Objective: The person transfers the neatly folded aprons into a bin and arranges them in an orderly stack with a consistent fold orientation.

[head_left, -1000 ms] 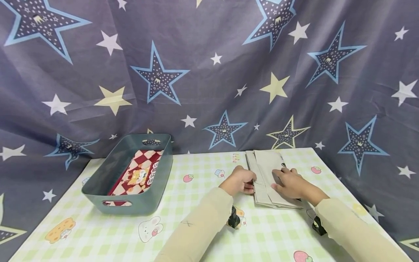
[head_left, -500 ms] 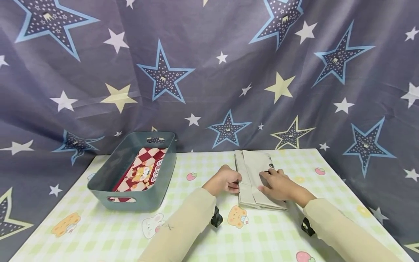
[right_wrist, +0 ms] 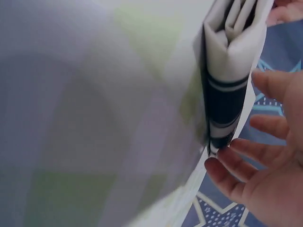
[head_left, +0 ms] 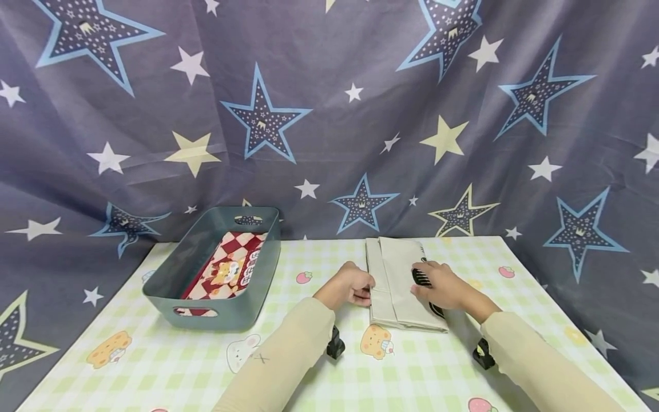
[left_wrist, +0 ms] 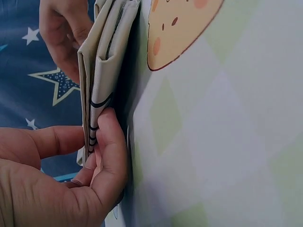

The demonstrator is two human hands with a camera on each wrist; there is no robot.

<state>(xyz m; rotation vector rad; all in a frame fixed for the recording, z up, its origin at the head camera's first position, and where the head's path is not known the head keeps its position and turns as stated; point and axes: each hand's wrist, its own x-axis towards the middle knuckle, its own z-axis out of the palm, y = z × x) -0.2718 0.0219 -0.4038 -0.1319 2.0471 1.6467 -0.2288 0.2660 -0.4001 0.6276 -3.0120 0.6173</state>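
A folded beige cloth (head_left: 401, 300) with black print lies on the table at right of centre in the head view. My left hand (head_left: 347, 284) pinches its left edge, fingers tucked under and thumb on the upper side, as the left wrist view shows. Several folded layers of the cloth (left_wrist: 111, 52) are seen end-on there. My right hand (head_left: 443, 286) is over the cloth's right part and covers some of the black print. In the right wrist view the right hand's fingers (right_wrist: 236, 161) are spread and loosely bent, with the tips right at the banded edge.
A grey-green bin (head_left: 221, 313) with handle holes stands at the left, holding a red-and-cream checked cloth (head_left: 226, 269) with a cartoon print. The table has a green checked cover (head_left: 309, 377). A star-patterned curtain (head_left: 319, 137) hangs behind it.
The cloth and both hands have shifted left across the table. The right hand has drawn back to the cloth's right side, uncovering more black print. The left hand keeps its pinch.
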